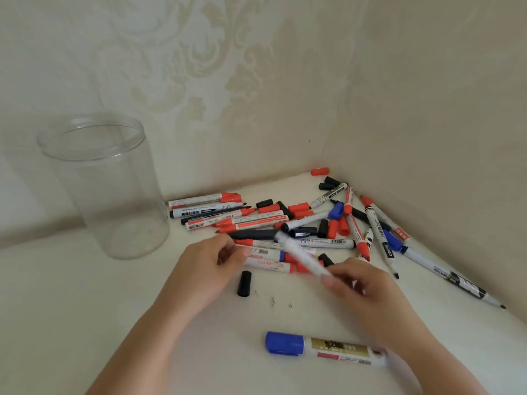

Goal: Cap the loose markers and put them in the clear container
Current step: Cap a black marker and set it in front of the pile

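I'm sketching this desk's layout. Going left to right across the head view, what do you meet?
Clear container → left hand → loose black cap → white marker pinched by the right hand → long black-tipped marker at the far right.

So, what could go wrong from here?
1. The marker in the right hand is blurred; swung over the pile, it may knock loose caps off the table.
2. Uncapped tips could add to the ink specks.
3. The jar stands empty and tall; a marker dropped in carelessly may tip it.
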